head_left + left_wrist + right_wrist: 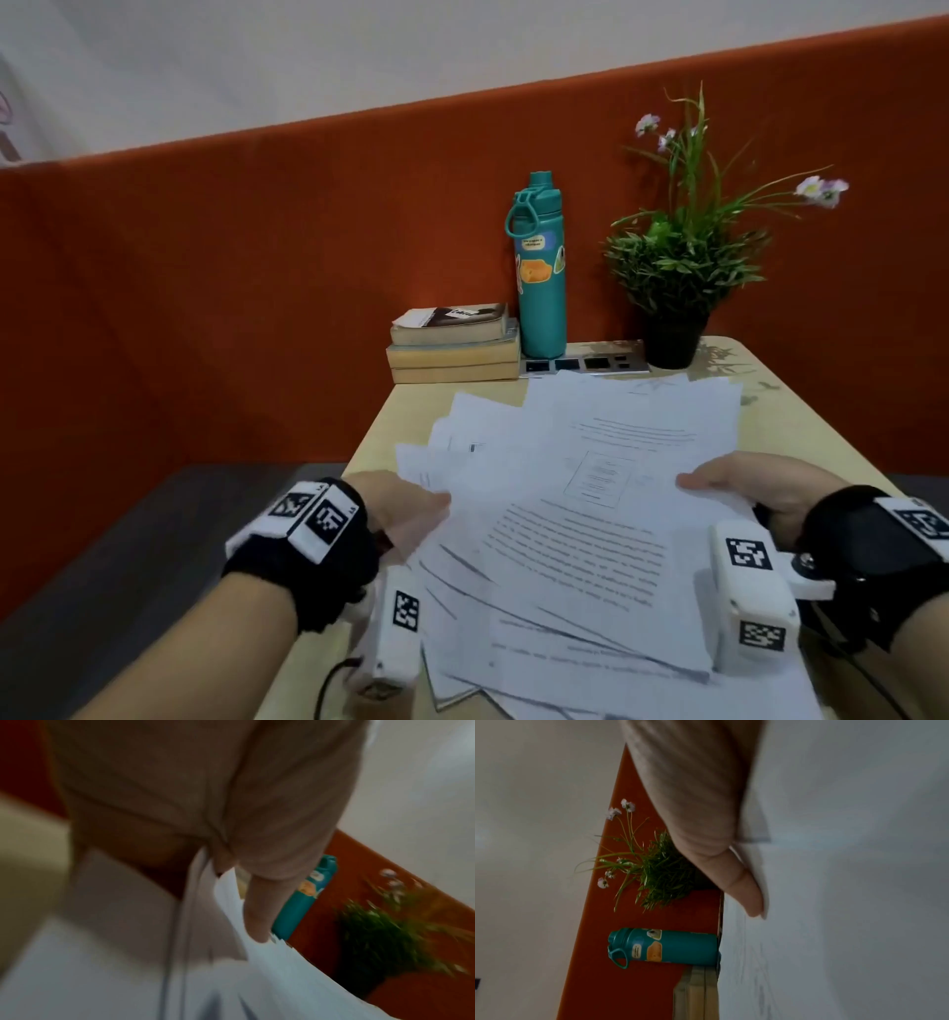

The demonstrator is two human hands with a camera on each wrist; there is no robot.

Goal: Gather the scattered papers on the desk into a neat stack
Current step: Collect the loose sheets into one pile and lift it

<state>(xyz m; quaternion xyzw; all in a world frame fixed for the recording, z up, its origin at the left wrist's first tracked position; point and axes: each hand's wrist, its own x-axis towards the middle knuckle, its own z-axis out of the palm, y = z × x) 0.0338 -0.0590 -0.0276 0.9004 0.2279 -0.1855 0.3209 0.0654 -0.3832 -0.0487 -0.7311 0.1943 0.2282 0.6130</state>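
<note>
Fingers (pixel 431 501) of the left hand (pixel 395 509) and right hand (pixel 744 488) pinch opposite edges of fanned white printed papers (pixel 565 514) over the pale wooden desk (pixel 801 411), thumbs on top.

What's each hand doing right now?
Left hand: grips the left edge of the papers.
Right hand: grips their right edge, thumb on top.
</note>
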